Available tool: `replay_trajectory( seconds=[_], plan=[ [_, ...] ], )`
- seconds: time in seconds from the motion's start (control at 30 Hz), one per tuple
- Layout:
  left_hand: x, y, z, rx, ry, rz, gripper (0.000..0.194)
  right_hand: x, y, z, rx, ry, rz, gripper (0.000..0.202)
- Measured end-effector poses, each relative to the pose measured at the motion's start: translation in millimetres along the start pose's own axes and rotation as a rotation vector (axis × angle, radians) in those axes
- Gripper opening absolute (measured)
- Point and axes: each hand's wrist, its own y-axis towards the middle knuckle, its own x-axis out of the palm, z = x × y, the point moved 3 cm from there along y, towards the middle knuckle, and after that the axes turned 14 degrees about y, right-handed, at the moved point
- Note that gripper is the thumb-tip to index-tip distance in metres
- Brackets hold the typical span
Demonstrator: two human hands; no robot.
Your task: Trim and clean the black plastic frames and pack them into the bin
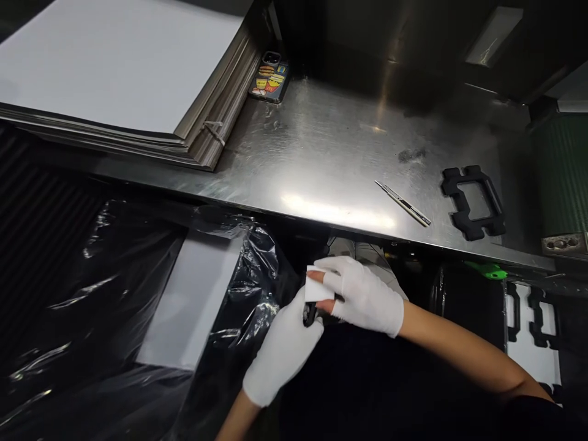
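Below the front edge of the steel table (321, 153), both white-gloved hands meet over a dark lap. The left hand (285, 346) curls up from below around a small black object (310, 315), mostly hidden, while the right hand (361, 294) reaches in from the right, its bare fingertips pinching a small white piece (318, 286) just above that object. Left of the hands, a black plastic bag (92, 294) sags below the table edge with a white sheet (193, 300) lying in it. On the table, right of the hands, lie a slim utility knife (404, 204) and, beyond it, a black foam frame (473, 201). At the table's far left sits a tall stack of white boards (124, 67), a phone (270, 78) just beside it.
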Motion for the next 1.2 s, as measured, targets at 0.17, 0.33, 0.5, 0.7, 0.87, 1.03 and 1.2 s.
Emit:
replay_trajectory(
  seconds=[0.17,0.33,0.5,0.7,0.87,1.03,1.2],
  plan=[
    [-2.1,0.4,1.9,0.012,0.004,0.011,0.053,-0.7,2.9,-3.5,0.043,0.008,0.076,0.05],
    [0.7,0.4,-3.0,0.003,-0.016,-0.002,0.06,-13.2,10.9,12.6,0.034,-0.064,0.138,0.047],
    [0.1,-2.6,-6.1,0.01,-0.077,-0.032,0.075,-50.5,3.7,23.1,0.115,-0.051,0.462,0.05],
    [-5.1,-2.5,3.3,0.048,-0.071,-0.058,0.066,-25.3,-8.7,-2.8,0.078,-0.043,0.359,0.05],
    [-6.2,-3.7,4.4,0.046,-0.126,-0.071,0.049,-6.7,-6.4,-11.8,0.027,0.103,0.035,0.048],
    [-0.5,-3.0,-5.2,0.024,-0.172,-0.062,0.068,-41.3,-12.5,0.7,0.211,0.239,0.438,0.042],
    [2.9,3.3,-9.2,0.1,-0.29,0.007,0.075,-1.3,-13.0,-27.0,-0.101,0.248,0.039,0.043]
  ],
)
